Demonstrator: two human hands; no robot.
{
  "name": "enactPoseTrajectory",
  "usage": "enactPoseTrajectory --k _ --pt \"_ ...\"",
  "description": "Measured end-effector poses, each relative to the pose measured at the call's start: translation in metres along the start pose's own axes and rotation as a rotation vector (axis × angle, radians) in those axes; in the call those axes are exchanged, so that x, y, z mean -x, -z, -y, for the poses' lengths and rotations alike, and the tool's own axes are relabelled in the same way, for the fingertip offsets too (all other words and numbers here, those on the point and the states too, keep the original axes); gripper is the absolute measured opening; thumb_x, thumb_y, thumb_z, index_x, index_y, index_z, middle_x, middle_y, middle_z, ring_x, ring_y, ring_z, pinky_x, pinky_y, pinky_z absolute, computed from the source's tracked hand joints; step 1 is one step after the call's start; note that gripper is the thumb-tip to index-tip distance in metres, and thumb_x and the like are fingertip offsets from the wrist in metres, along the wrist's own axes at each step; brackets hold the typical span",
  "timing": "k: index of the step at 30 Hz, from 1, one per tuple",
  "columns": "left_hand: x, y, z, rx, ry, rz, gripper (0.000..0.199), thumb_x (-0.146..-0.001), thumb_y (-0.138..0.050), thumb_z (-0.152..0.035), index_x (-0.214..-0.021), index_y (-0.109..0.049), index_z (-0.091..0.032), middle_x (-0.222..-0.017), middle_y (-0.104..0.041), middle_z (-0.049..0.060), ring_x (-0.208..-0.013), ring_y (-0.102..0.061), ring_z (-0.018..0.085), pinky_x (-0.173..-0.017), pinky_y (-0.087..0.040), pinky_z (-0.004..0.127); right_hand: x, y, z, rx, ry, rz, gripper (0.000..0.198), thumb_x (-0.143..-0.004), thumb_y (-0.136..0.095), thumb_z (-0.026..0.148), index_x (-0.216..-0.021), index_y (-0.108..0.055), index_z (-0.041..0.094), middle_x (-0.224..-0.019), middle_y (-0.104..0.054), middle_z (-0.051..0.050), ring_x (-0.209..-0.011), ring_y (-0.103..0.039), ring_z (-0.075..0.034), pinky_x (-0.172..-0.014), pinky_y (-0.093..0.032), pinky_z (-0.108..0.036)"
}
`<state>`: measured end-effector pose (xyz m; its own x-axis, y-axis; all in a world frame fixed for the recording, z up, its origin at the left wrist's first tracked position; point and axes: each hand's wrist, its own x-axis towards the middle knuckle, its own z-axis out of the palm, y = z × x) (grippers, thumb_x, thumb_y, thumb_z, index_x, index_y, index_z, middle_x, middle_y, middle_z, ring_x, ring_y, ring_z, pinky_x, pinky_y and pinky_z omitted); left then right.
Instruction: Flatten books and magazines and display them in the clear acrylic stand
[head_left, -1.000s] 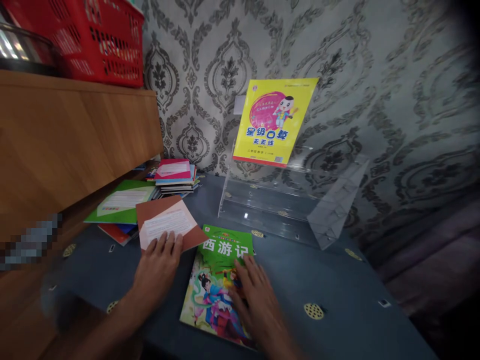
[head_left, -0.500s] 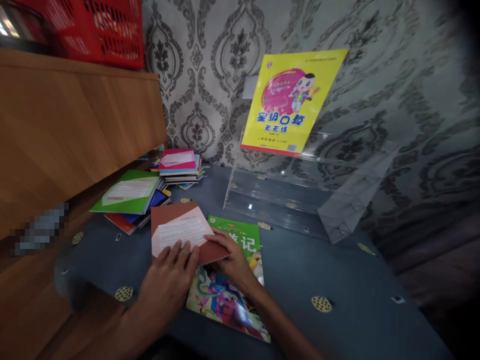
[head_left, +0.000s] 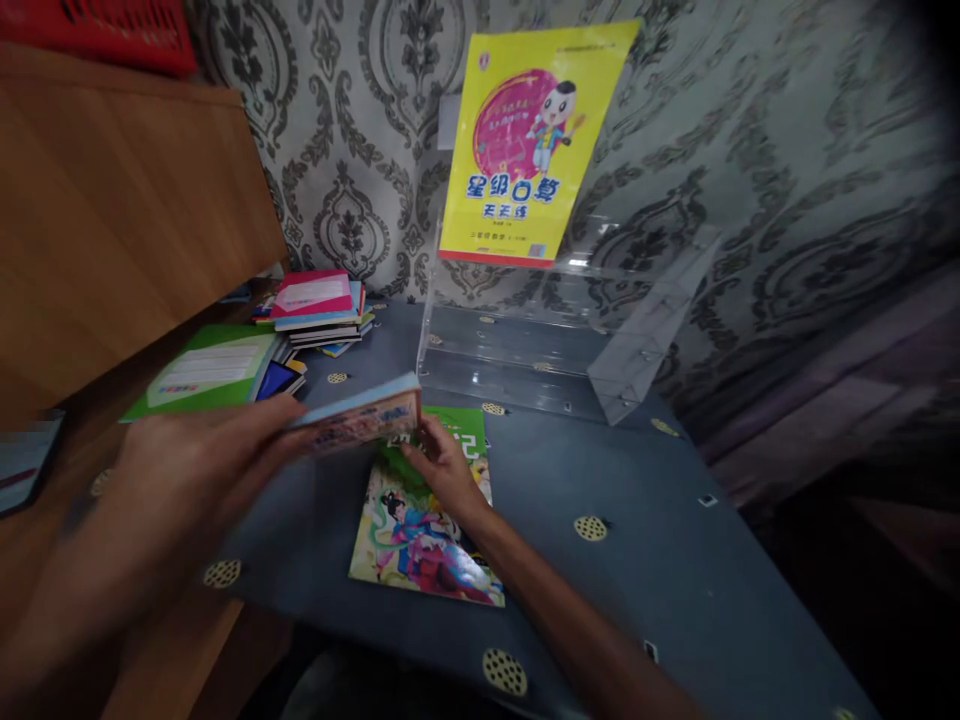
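Over the table, left hand and right hand grip tilted book at opposite ends. Picture-cover book lies below.

Our left hand raised, blurred, fingers pinched and pointing right | our left forearm bare, in from lower left | our right hand pinched, pointing up-left | our right forearm bare, slanting from lower right | we see both hands apart
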<state>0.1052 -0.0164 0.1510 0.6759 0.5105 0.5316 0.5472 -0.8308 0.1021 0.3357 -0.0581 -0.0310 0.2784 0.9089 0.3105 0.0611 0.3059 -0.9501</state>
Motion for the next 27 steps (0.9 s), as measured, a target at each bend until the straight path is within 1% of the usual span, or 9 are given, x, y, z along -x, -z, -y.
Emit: enactPoseTrajectory --k 4,7,10,13,16,19,22,25,27 --pt "-0.039 0.024 0.015 0.105 0.031 0.054 0.044 -0.091 -0.048 -0.060 -0.072 -0.070 -0.026 -0.055 -0.057 -0.001 -0.049 -0.049 0.015 -0.044 -0.029 0.025 0.001 0.000 0.007 -0.135 -0.040 0.077 0.041 -0.081 -0.073 0.055 -0.106 -0.073 0.023 -0.104 -0.074 -0.004 -0.100 -0.067 -0.022 -0.094 -0.052 -0.038" --pt "-0.072 0.017 0.036 0.164 0.081 0.125 0.046 -0.085 -0.055 -0.061 -0.072 -0.071 -0.020 -0.055 -0.055 -0.001 -0.051 -0.045 0.013 -0.046 -0.028 0.023 0.006 0.000 0.011 -0.210 -0.136 0.149 0.038 -0.079 -0.075 0.056 -0.093 -0.074 0.021 -0.088 -0.074 -0.001 -0.080 -0.067 -0.018 -0.077 -0.055 -0.033" --pt "-0.097 -0.009 0.064 0.252 0.134 0.258 0.045 -0.085 -0.055 -0.057 -0.074 -0.070 -0.016 -0.059 -0.056 0.000 -0.056 -0.046 0.012 -0.049 -0.030 0.022 0.010 -0.001 0.014 -0.253 -0.226 0.201 0.039 -0.076 -0.078 0.055 -0.093 -0.074 0.020 -0.085 -0.074 -0.001 -0.073 -0.067 -0.017 -0.070 -0.055 -0.031" --pt "-0.111 -0.042 0.083 0.293 0.100 0.383 0.048 -0.083 -0.055 -0.058 -0.062 -0.062 -0.016 -0.055 -0.049 -0.001 -0.052 -0.040 0.010 -0.047 -0.026 0.023 0.014 -0.003 0.017 -0.308 -0.272 0.225 0.045 -0.074 -0.080 0.055 -0.101 -0.072 0.020 -0.088 -0.074 -0.002 -0.075 -0.068 -0.017 -0.071 -0.056 -0.032" --pt "-0.112 -0.075 0.086 0.433 0.050 0.504 0.048 -0.082 -0.057 -0.058 -0.056 -0.055 -0.017 -0.052 -0.045 -0.003 -0.050 -0.038 0.009 -0.046 -0.025 0.022 0.019 -0.001 0.022 -0.329 -0.305 0.230 0.051 -0.073 -0.081 0.054 -0.109 -0.068 0.021 -0.094 -0.074 -0.003 -0.082 -0.070 -0.019 -0.074 -0.058 -0.033" --pt "-0.108 -0.102 0.084 0.603 0.049 0.592 0.046 -0.079 -0.061 -0.057 -0.056 -0.055 -0.017 -0.050 -0.045 -0.003 -0.047 -0.038 0.008 -0.044 -0.026 0.021 0.029 0.005 0.027 -0.297 -0.323 0.203 0.054 -0.075 -0.079 0.054 -0.115 -0.065 0.021 -0.102 -0.074 -0.006 -0.090 -0.071 -0.022 -0.076 -0.059 -0.035" --pt "-0.102 -0.121 0.086 0.774 0.172 0.612 0.044 -0.078 -0.064 -0.056 -0.059 -0.059 -0.017 -0.050 -0.051 -0.002 -0.045 -0.042 0.009 -0.044 -0.030 0.020 0.045 0.015 0.032 -0.242 -0.337 0.127 0.051 -0.078 -0.076 0.055 -0.115 -0.064 0.022 -0.105 -0.074 -0.006 -0.094 -0.072 -0.025 -0.077 -0.060 -0.039" --pt "-0.090 -0.137 0.085 0.936 0.422 0.541 0.039 -0.075 -0.070 -0.055 -0.074 -0.066 -0.016 -0.056 -0.061 0.000 -0.047 -0.052 0.011 -0.045 -0.038 0.020 0.061 0.025 0.038 -0.203 -0.359 0.048 0.050 -0.079 -0.073 0.055 -0.116 -0.064 0.023 -0.102 -0.075 -0.006 -0.098 -0.072 -0.027 -0.077 -0.061 -0.040" --pt "-0.078 -0.149 0.079 1.078 0.573 0.538 0.040 -0.070 -0.075 -0.053 -0.083 -0.066 -0.016 -0.061 -0.065 0.001 -0.052 -0.059 0.013 -0.048 -0.045 0.022 0.070 0.029 0.042 -0.185 -0.383 0.015 0.051 -0.080 -0.072 0.054 -0.119 -0.063 0.023 -0.101 -0.076 -0.006 -0.098 -0.072 -0.028 -0.074 -0.062 -0.040"
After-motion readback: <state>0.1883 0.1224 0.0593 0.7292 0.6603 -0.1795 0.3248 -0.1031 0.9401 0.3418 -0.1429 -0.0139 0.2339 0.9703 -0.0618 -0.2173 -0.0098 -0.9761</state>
